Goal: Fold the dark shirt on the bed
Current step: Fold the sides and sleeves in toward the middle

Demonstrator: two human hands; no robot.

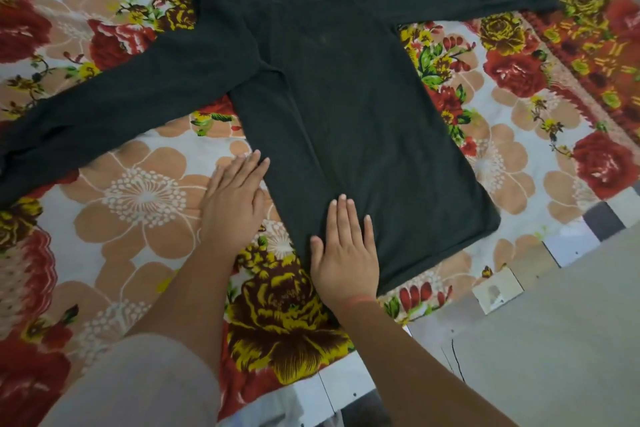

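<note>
Dark shirt lies spread flat on the flowered bedsheet, filling the centre of the frame; one long sleeve reaches the left edge, the other the upper right. The left hand rests flat on the sheet at the shirt's left side edge, fingers extended and together, gripping nothing. The right hand presses palm-down on the shirt's lower hem area, fingers extended, gripping nothing. Grey floor occupies the lower right.
</note>
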